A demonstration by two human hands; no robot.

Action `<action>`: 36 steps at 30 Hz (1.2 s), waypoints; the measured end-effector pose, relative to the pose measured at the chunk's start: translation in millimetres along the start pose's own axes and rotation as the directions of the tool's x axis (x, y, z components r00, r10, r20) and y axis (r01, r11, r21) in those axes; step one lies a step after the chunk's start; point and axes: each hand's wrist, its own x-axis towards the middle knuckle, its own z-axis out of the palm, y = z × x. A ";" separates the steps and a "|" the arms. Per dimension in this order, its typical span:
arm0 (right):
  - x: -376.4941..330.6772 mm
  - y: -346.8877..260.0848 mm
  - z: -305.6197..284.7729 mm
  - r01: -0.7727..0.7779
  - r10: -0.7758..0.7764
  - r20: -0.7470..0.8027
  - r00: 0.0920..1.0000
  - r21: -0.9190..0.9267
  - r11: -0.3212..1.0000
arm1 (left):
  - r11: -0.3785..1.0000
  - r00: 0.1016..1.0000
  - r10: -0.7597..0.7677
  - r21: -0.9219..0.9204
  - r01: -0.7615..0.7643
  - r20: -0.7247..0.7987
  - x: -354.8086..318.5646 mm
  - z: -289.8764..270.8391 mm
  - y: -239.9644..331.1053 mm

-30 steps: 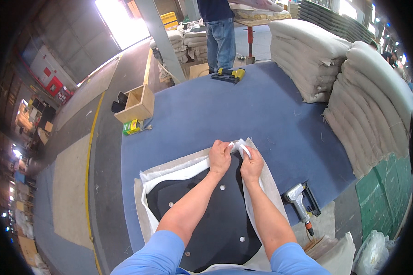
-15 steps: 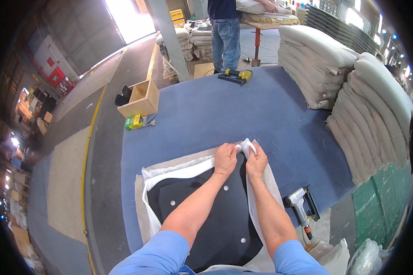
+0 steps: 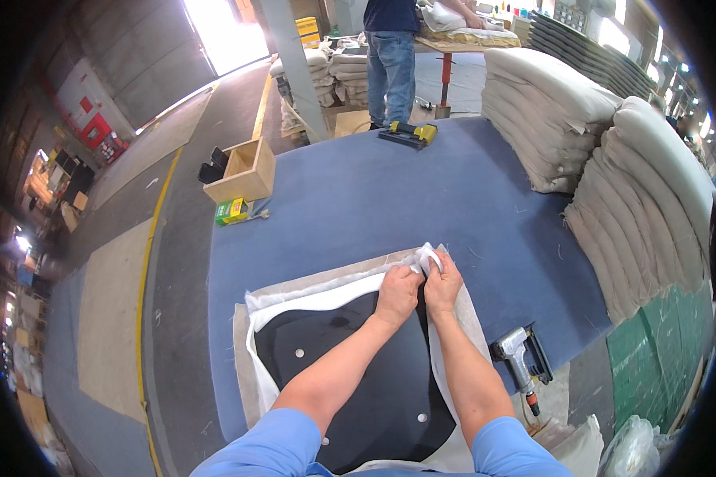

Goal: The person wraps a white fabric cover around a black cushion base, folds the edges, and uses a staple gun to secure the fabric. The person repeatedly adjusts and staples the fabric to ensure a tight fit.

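Both hands were up at the far corner of the black panel [image 3: 374,374], which lay flat on the blue carpeted surface [image 3: 390,191] with white foam [image 3: 326,300] and beige fabric [image 3: 326,280] sticking out around its edge. The left hand [image 3: 398,292] was pressed down on the corner with fingers curled, and the right hand [image 3: 444,285] had its grip pinched shut on a bunched fold of the white and beige cloth, pulling it over the panel's rim.

Handling-wise, the fabric looked soft, light and floppy, so it'd probably bunch and slip unless it's held right at the edge and kept taut. The panel looked stiff and flat, with a few small metal studs showing, so it likely stays put under a palm. Best place to take hold seemed to be the loose fabric margin right at the corner, not the foam, which would likely tear or squash.

A pneumatic staple gun [image 3: 519,359] sat just off the panel to the right, near the surface's edge. Further off, a yellow and black tool [image 3: 407,133] lay at the far end, and an open wooden box [image 3: 243,171] stood at the left, with a small green box [image 3: 232,211] next to it. Stacks of padded cushions [image 3: 612,167] were piled along the right. It's a big warehouse-type hall, bright doorway at the back, and another person in jeans [image 3: 390,56] stood at a bench beyond.
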 end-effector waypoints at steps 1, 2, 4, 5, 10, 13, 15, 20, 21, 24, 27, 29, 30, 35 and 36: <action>0.2 0.4 -1.3 0.018 -0.018 0.016 1.000 -0.015 1.000 | 1.000 1.000 0.008 0.001 -0.008 0.017 -3.0 -1.0 2.3; -0.2 0.7 -2.9 0.037 -0.036 0.031 0.999 -0.031 0.999 | 1.000 0.999 0.017 0.001 -0.017 0.034 -5.9 -2.1 4.7; -3.1 -1.2 -3.3 0.024 -0.022 0.138 0.990 -0.014 1.000 | 0.998 0.998 0.061 0.019 -0.062 0.012 -12.5 -5.6 5.6; -5.6 -2.1 -4.7 0.017 -0.015 0.191 0.982 -0.008 1.000 | 0.995 0.995 0.097 0.033 -0.096 -0.022 -16.9 -7.8 6.3; -17.3 -6.4 -16.1 0.331 -0.162 0.507 0.847 -0.262 0.906 | 0.995 0.992 0.098 -0.035 -0.095 0.086 -36.3 -22.9 5.3; -19.4 -11.0 -19.1 0.424 -0.109 0.654 0.749 -0.345 0.837 | 0.995 0.994 0.010 -0.096 0.000 0.105 -50.3 -30.1 0.9; -27.1 -19.2 -15.5 0.469 -0.099 0.687 0.720 -0.377 0.799 | 0.968 0.975 -0.144 -0.179 0.174 0.171 -59.3 -39.7 -4.0; -39.3 -19.7 -16.2 0.526 -0.086 0.722 0.686 -0.411 0.744 | 0.998 0.993 -0.046 0.041 0.051 -0.113 -48.4 -38.7 6.6; -38.7 -18.2 -17.1 0.560 -0.117 0.711 0.694 -0.430 0.708 | 0.991 0.999 -0.040 0.126 0.045 -0.037 -45.4 -37.8 6.4; -27.2 -15.6 -29.0 0.546 -0.072 0.712 0.698 -0.464 0.698 | 0.968 0.988 -0.039 0.251 0.000 0.150 -43.0 -35.7 8.0; -9.8 -43.9 -52.2 0.310 0.056 0.770 0.635 -0.320 0.895 | 0.945 0.970 -0.061 0.328 -0.020 0.236 -51.8 -45.9 0.9; -13.6 -52.1 -90.4 0.141 0.038 0.624 0.780 -0.234 0.962 | 0.940 0.967 -0.087 0.342 0.000 0.241 -56.4 -51.1 -2.0; -14.2 -47.3 -118.8 0.108 0.054 0.534 0.844 -0.267 0.957 | 0.938 0.970 -0.073 0.346 -0.012 0.234 -56.4 -50.0 -0.5; -52.1 -16.1 -273.1 0.066 0.139 0.216 0.966 -0.732 0.679 | 0.956 0.966 -0.088 0.291 0.014 0.242 -53.6 -44.3 10.5; -68.5 -0.8 -297.3 0.098 0.119 0.222 0.968 -0.766 0.635 | 0.960 0.962 -0.084 0.281 0.008 0.258 -48.4 -40.2 15.5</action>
